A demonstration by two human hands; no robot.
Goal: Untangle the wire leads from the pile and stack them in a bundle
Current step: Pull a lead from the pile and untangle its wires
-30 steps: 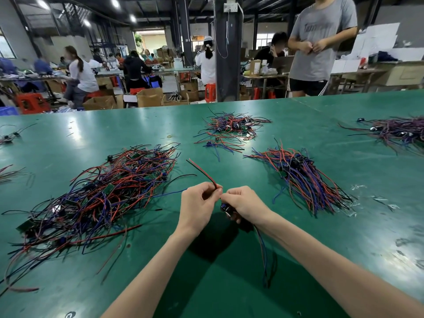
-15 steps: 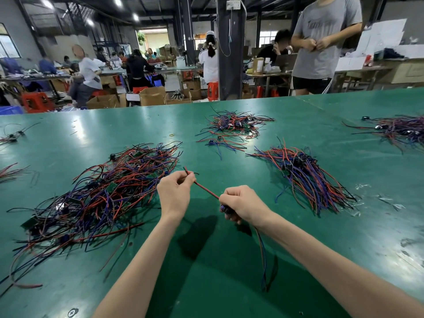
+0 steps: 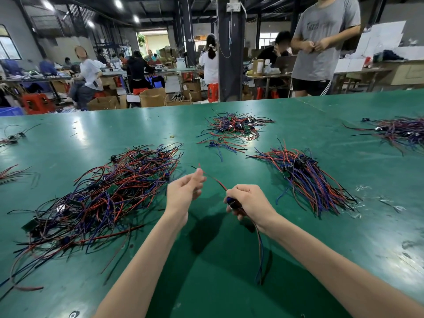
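A large tangled pile of red, blue and black wire leads (image 3: 103,196) lies on the green table (image 3: 218,271) to my left. A straighter bundle of leads (image 3: 305,177) lies to my right. My right hand (image 3: 247,203) grips one lead (image 3: 260,253) at its dark connector; its blue and red wires hang below the fist to the table. From the fist a red wire runs up and left to my left hand (image 3: 185,189). That hand's fingers are loosely extended, with the wire's tip at the fingertips.
A smaller tangled pile (image 3: 231,127) lies further back at the centre, and another pile (image 3: 399,131) at the far right. Stray leads (image 3: 11,138) sit at the left edge. A person in a grey shirt (image 3: 321,42) stands behind the table.
My left hand slid along the red wire away from my right hand, up to its tip, and its fingers have loosened. My right hand has kept its grip.
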